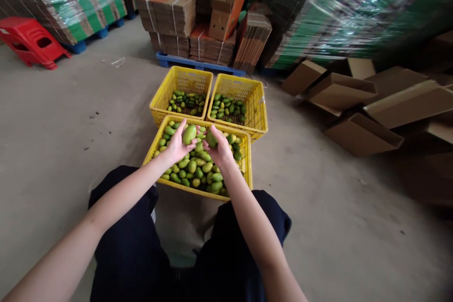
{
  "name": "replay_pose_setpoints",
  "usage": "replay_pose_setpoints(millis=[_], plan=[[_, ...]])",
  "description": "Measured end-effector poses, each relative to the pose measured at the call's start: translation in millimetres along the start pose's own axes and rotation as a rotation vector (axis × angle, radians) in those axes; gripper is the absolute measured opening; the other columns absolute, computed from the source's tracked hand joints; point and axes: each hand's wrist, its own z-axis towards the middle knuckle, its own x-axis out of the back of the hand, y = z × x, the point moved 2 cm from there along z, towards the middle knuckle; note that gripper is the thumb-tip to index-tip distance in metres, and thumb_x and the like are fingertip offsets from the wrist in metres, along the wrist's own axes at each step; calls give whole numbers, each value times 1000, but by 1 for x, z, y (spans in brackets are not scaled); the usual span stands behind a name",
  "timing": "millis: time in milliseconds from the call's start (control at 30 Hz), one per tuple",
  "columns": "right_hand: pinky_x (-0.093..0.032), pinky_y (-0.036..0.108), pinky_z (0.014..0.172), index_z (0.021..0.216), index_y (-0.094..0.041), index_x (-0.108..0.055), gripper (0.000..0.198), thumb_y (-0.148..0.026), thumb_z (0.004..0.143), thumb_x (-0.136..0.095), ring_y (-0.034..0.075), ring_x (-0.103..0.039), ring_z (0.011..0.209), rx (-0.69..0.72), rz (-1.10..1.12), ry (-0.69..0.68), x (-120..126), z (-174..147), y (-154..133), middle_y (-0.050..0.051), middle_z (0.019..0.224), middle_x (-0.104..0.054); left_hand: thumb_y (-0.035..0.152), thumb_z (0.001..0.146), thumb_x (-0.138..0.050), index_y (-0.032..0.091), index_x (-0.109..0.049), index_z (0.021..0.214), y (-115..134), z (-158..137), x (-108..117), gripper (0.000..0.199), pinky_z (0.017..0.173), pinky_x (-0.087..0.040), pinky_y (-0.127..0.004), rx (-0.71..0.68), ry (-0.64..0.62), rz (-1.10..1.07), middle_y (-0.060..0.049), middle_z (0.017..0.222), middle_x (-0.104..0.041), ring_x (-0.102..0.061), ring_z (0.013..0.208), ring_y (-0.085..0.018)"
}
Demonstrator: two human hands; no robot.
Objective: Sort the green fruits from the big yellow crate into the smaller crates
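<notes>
Nearest, below both hands: dark trousers (123, 245), two bent knees, cut off at bottom edge. Bit of a white shoe (153, 216) by the left knee, mostly hidden. Both forearms bare, cropped at bottom.

Left hand (180, 144): gripping one green fruit (189, 135), thumb along its near-left side, fingers curled under; most of the fruit visible. Right hand (220, 147): closed round another, a darker fruit (211, 138), thumb and fingers cover much of it. Hands just apart, both over the front crate (250, 165). Fingertips a bit blurred.

Directly under the hands: fruit pile (198, 168) in that crate, green to yellowish; hands and wrists hide part, count unclear.

Just beyond the hands, side by side: back left crate (164, 96) and back right crate (257, 104), yellow, each with some green fruit; near lower walls hidden by front crate.

Right of right hand, well apart: cardboard boxes (364, 132), blurred, run off frame. Far left of left hand: red stool (38, 40), clipped at edge.

Farthest ahead: strapped cardboard bundles (173, 14) on a blue pallet (198, 62); film-wrapped stacks (354, 14) either side, smeared, tops cut off.
</notes>
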Motion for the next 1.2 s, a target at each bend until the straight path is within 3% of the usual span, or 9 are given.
replay_pose_setpoints(millis=[67,167,267,433,567,767,867,1067,1200], plan=[[-25,21,33,69,-22,-50,40,-41,62,-84,4,-38,36,11,-21,-51,1,-2,0,-7,60,-57,33,95,-52,13,-58,76,2,-1,-1,28,30,-20,-13,-24,33,6,0,64,-60,-41,36,-2],[-22,23,32,67,-23,-51,35,-43,65,-80,5,-32,34,-40,-26,-96,1,-2,1,-6,56,-57,26,92,-55,14,-53,71,3,-2,0,24,29,-15,-12,-11,45,-7,2,62,-59,-32,31,1],[-32,25,37,68,-23,-53,32,-48,72,-72,10,-41,39,-72,-4,-64,1,0,3,-4,54,-56,32,90,-54,15,-55,71,1,-2,1,26,30,-22,-14,8,5,9,0,60,-59,-37,32,-2],[-48,31,50,66,-25,-53,36,-57,79,-61,20,-59,58,-144,42,6,0,3,4,0,52,-55,28,90,-48,12,-60,70,-3,-1,0,28,36,-35,-16,-14,59,87,-6,56,-62,-54,42,-10],[-48,28,48,72,-23,-56,31,-51,84,-56,16,-54,52,-255,151,37,5,1,3,0,56,-58,29,92,-39,10,-64,81,-2,-4,-2,33,31,-23,-16,14,13,37,-6,59,-60,-42,36,-7],[-49,28,46,73,-19,-54,16,-33,81,-51,14,-51,49,-363,192,1,14,0,4,5,63,-62,15,90,-30,10,-62,87,-2,-8,-1,32,42,-41,-18,28,120,-190,-8,63,-58,-52,51,-12],[-48,27,43,72,-19,-54,16,-31,83,-52,13,-49,44,-382,149,19,14,3,6,4,59,-61,16,94,-32,10,-61,87,-4,-9,-3,30,40,-39,-17,56,123,-153,-7,64,-58,-50,50,-11],[-49,25,41,75,-20,-58,24,-41,88,-56,14,-59,45,-335,8,-14,10,5,0,1,61,-64,26,99,-41,8,-62,96,-3,-10,-4,28,36,-36,-13,124,128,-129,-5,63,-59,-46,45,-8],[-57,29,52,76,-21,-59,27,-46,86,-61,19,-69,62,-160,-72,-20,9,6,-4,1,64,-65,25,101,-36,7,-61,107,2,-12,-7,32,42,-43,-15,129,77,-90,-7,70,-62,-52,50,-9]])
